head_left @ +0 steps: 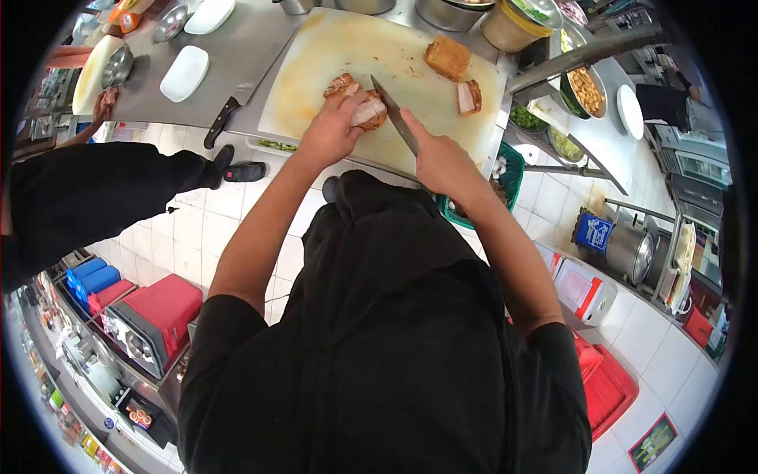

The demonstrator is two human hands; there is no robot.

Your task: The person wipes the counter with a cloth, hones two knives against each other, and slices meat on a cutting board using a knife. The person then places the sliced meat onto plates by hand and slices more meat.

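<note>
On the large pale cutting board point(308, 67), my left hand point(333, 130) rests with bent fingers on a piece of browned, layered meat point(369, 113). Another browned chunk point(341, 84) lies against it, partly behind my fingers. My right hand point(444, 162) is wrapped round the handle of a long knife point(396, 114). Its blade points up and left, with the tip just right of the meat. Farther right on the board are a golden-brown block point(447, 57) and a smaller cut piece point(469, 97). Crumbs lie around them.
A second knife with a black handle point(222, 122) lies at the counter edge, left of the board. White dishes point(185, 73) and metal bowls point(118, 66) stand farther left, near a co-worker's hand. Food pans point(585, 91) and a metal rail point(588, 57) are at the right.
</note>
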